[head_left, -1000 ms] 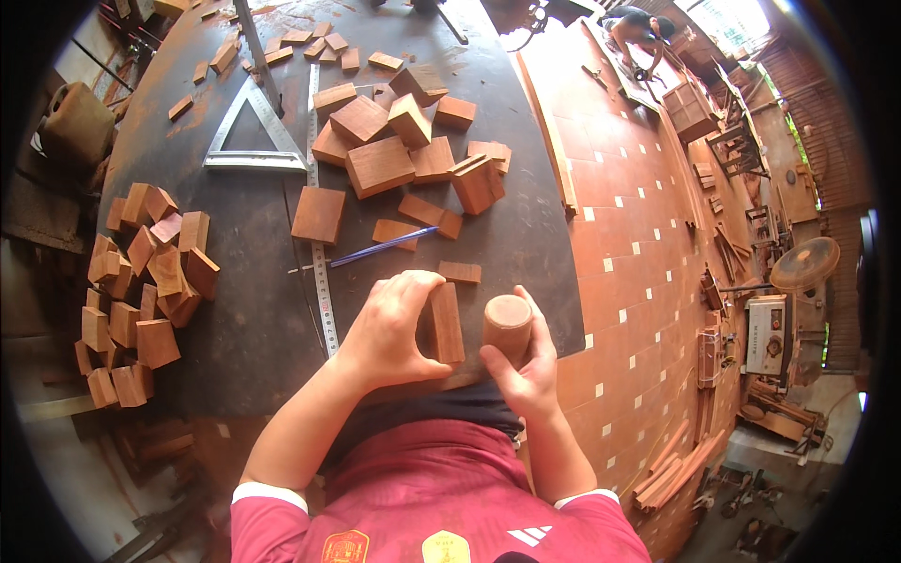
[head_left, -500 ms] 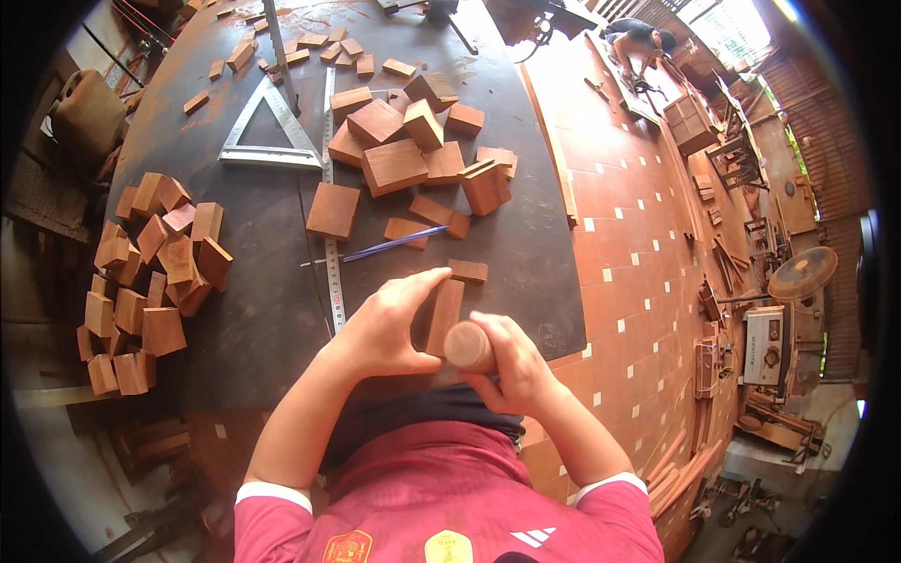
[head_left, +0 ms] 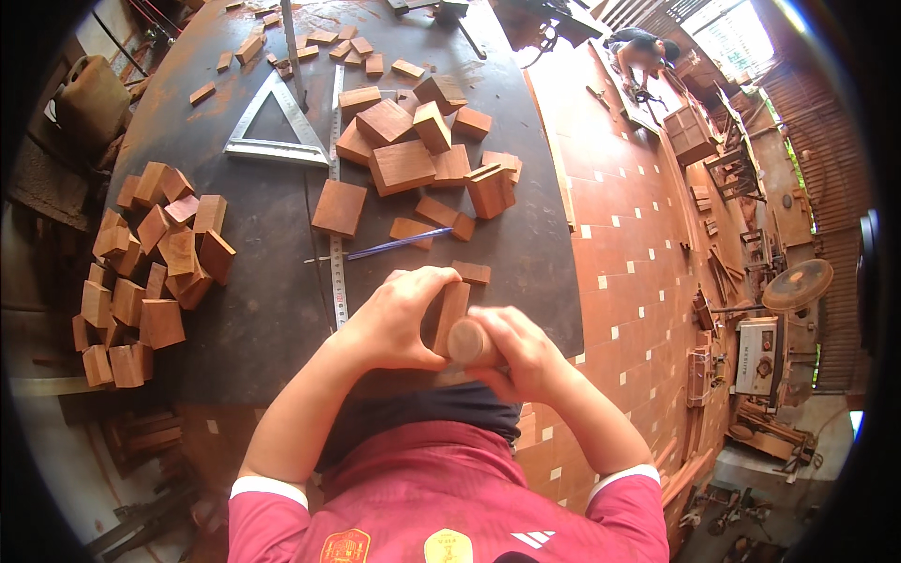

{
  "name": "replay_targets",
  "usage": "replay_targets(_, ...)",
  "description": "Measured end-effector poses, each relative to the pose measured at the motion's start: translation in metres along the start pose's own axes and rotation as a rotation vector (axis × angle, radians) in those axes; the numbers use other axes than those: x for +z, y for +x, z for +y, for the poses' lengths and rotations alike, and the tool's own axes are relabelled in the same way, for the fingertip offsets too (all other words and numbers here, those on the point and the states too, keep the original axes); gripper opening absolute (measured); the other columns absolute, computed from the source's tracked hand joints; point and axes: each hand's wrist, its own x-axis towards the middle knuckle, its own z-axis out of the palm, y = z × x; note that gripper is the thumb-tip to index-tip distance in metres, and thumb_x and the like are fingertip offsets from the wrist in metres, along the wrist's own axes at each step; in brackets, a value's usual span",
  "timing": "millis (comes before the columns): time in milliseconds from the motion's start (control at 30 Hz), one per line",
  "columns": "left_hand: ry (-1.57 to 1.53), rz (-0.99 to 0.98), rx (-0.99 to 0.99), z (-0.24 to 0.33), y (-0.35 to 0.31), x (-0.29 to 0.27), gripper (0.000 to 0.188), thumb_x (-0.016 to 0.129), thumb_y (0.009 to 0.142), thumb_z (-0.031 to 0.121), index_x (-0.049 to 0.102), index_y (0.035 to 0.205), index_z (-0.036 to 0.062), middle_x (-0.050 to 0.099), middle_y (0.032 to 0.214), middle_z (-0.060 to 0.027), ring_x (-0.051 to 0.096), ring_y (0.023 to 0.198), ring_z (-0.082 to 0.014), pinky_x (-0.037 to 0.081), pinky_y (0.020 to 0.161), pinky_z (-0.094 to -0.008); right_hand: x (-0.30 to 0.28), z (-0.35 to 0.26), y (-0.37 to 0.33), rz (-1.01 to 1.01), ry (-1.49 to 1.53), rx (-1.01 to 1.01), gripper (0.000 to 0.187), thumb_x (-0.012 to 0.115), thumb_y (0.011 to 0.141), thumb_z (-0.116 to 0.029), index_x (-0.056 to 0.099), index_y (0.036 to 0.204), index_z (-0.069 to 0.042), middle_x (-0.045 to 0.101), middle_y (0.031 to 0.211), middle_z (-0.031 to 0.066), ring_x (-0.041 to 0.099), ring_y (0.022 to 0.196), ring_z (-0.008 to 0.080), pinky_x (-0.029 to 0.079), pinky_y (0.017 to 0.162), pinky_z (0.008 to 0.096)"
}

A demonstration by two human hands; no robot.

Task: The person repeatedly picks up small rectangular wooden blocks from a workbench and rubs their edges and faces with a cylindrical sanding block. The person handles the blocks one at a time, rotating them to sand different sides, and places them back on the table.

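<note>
Near the front edge of the dark tabletop, a narrow wooden block (head_left: 453, 310) lies between the thumb and fingers of my left hand (head_left: 394, 319), which grips its two ends. My right hand (head_left: 522, 351) is wrapped round a thick round wooden piece (head_left: 468, 342), perhaps a handle, seen end-on. That piece stands over or against the block's near right side; its lower end is hidden. Just past my left fingertips lies a small wooden block (head_left: 473, 272). Farther off, a blue pen (head_left: 399, 244) rests beside a steel ruler (head_left: 338, 188).
Wooden blocks are heaped at the table's middle (head_left: 402, 167) and left edge (head_left: 161, 324). A metal triangle square (head_left: 277, 152) lies near the ruler, and small offcuts (head_left: 352, 45) are scattered beyond. On the right are a tiled floor (head_left: 619, 281) and another person (head_left: 640, 56) bending over work.
My right hand and the round wooden piece have shifted and tilted slightly, with the fingers higher round it. My left hand keeps its grip on the block. The whole view has moved a little.
</note>
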Motion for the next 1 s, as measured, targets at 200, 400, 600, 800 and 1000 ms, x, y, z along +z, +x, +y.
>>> replay_targets(200, -0.005, 0.011, -0.023, 0.002, -0.001, 0.001, 0.093, 0.096, 0.057, 0.028, 0.056, 0.138, 0.0039, 0.066, 0.132, -0.0186, 0.063, 0.125, -0.0376, 0.045, 0.111, -0.0465, -0.004, 0.013, 0.018, 0.048, -0.057, 0.019, 0.076, 0.089, 0.081, -0.009, 0.052, 0.146, 0.004, 0.066, 0.128, 0.0279, 0.068, 0.113, 0.0468, 0.057, 0.096, 0.0494)
replay_targets(400, 0.010, -0.012, -0.026, 0.006, 0.004, -0.003, 0.091, 0.094, 0.058, 0.028, 0.056, 0.137, 0.0040, 0.066, 0.130, -0.0191, 0.064, 0.124, -0.0366, 0.044, 0.111, -0.0462, -0.011, 0.008, 0.008, -0.058, 0.007, -0.036, 0.072, 0.087, 0.083, -0.011, 0.053, 0.145, 0.004, 0.065, 0.130, 0.0263, 0.066, 0.118, 0.0450, 0.055, 0.100, 0.0500)
replay_targets(600, 0.004, -0.019, -0.028, -0.001, 0.001, 0.003, 0.097, 0.097, 0.054, 0.029, 0.056, 0.138, 0.0045, 0.065, 0.132, -0.0168, 0.063, 0.125, -0.0359, 0.043, 0.112, -0.0448, -0.012, 0.019, 0.018, 0.004, -0.070, -0.028, 0.077, 0.089, 0.081, -0.010, 0.052, 0.147, 0.004, 0.067, 0.127, 0.0280, 0.068, 0.111, 0.0464, 0.057, 0.096, 0.0493)
replay_targets(800, 0.012, 0.000, -0.019, 0.001, 0.004, 0.001, 0.093, 0.096, 0.055, 0.030, 0.057, 0.136, 0.0046, 0.066, 0.130, -0.0161, 0.064, 0.124, -0.0355, 0.043, 0.111, -0.0453, -0.010, 0.010, 0.010, -0.058, 0.002, -0.057, 0.075, 0.090, 0.082, -0.014, 0.053, 0.145, 0.004, 0.067, 0.127, 0.0259, 0.068, 0.111, 0.0450, 0.057, 0.096, 0.0500)
replay_targets(1000, 0.010, 0.014, -0.013, -0.002, 0.002, 0.004, 0.093, 0.096, 0.055, 0.031, 0.057, 0.136, 0.0044, 0.066, 0.130, -0.0168, 0.064, 0.125, -0.0358, 0.043, 0.111, -0.0453, -0.007, 0.012, 0.016, 0.008, -0.043, -0.035, 0.075, 0.088, 0.081, -0.009, 0.052, 0.146, 0.004, 0.067, 0.126, 0.0263, 0.067, 0.109, 0.0453, 0.057, 0.097, 0.0495)
